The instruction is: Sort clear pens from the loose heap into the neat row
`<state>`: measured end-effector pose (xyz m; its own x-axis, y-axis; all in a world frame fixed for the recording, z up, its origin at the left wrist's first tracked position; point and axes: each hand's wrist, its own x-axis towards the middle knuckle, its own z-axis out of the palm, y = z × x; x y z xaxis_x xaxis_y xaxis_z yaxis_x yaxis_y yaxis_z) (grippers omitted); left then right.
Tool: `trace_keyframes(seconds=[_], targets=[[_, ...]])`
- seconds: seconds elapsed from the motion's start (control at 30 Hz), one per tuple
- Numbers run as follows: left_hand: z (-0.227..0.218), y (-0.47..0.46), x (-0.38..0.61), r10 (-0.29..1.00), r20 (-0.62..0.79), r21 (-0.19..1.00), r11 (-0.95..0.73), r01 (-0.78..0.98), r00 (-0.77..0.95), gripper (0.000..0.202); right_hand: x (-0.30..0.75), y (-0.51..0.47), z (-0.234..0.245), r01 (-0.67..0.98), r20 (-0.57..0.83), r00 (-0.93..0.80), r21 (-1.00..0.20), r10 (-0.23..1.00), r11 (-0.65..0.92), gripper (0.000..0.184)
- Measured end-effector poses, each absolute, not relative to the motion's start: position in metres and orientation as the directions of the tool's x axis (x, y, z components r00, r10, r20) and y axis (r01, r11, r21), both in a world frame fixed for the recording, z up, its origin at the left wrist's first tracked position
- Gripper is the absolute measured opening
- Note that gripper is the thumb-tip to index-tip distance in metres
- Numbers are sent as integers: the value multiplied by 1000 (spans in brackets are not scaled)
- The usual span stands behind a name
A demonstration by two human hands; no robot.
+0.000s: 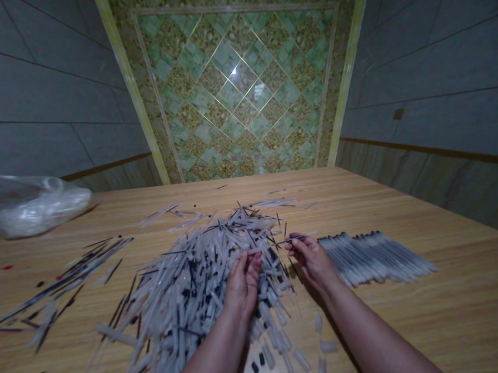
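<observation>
Over the right part of a big pile of loose pen parts [187, 279], my left hand [242, 284] is pinched on a translucent pen barrel [254, 251]. My right hand [313, 261], just right of the pile, holds a thin dark pen refill [282, 241] between thumb and fingers, its dark end pointing left towards the left hand. The pile mixes clear barrels, dark refills, clear caps and small black plugs. Beside my right hand lies a neat row of assembled pens [373, 258], side by side and slanting.
A clear plastic bag [41, 203] with pale contents stands at the table's far left. Loose dark refills [90, 261] lie scattered on the left. Several clear caps [328, 346] sit near the front edge. The wooden table [459, 303] reaches towards a tiled wall [236, 98].
</observation>
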<state>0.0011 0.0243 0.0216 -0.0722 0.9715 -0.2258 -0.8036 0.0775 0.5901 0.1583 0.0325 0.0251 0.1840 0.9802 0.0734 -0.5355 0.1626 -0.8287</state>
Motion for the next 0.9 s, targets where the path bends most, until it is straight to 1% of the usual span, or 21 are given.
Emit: trace_keyframes(seconds=[0.1, 0.23, 0.3, 0.4, 0.53, 0.6, 0.7, 0.77, 0.83, 0.9], targets=[[21, 23, 3, 975, -218, 576, 89, -813, -48, 5, 156, 32, 24, -472, 105, 179, -863, 978, 179, 27], [20, 20, 7, 971, -239, 562, 125, -818, -15, 5, 155, 32, 21, -306, 175, 162, -927, 971, 218, 26], [20, 20, 8, 970, -244, 549, 132, -825, -8, 5, 155, 33, 21, -254, 195, 165, -939, 967, 232, 23], [19, 20, 8, 966, -256, 525, 157, -837, 21, 5, 156, 33, 22, -255, 182, 173, -941, 968, 222, 18], [21, 19, 9, 962, -272, 500, 178, -847, 41, 4, 152, 29, 24, -338, 137, 180, -921, 974, 192, 15], [23, 17, 10, 964, -265, 502, 163, -850, 29, 4, 147, 26, 24, -326, 168, 156, -921, 973, 211, 17], [26, 14, 14, 966, -255, 508, 165, -846, 35, 4, 140, 21, 24, -227, 265, 88, -933, 960, 278, 20], [27, 12, 15, 966, -250, 512, 184, -839, 59, 3, 139, 20, 25, -188, 296, 54, -935, 954, 301, 28], [27, 12, 15, 965, -249, 510, 199, -837, 77, 4, 139, 19, 26, -207, 293, 48, -932, 955, 297, 46], [27, 14, 13, 965, -251, 503, 199, -841, 78, 5, 141, 21, 29, -255, 285, 79, -921, 955, 295, 65]])
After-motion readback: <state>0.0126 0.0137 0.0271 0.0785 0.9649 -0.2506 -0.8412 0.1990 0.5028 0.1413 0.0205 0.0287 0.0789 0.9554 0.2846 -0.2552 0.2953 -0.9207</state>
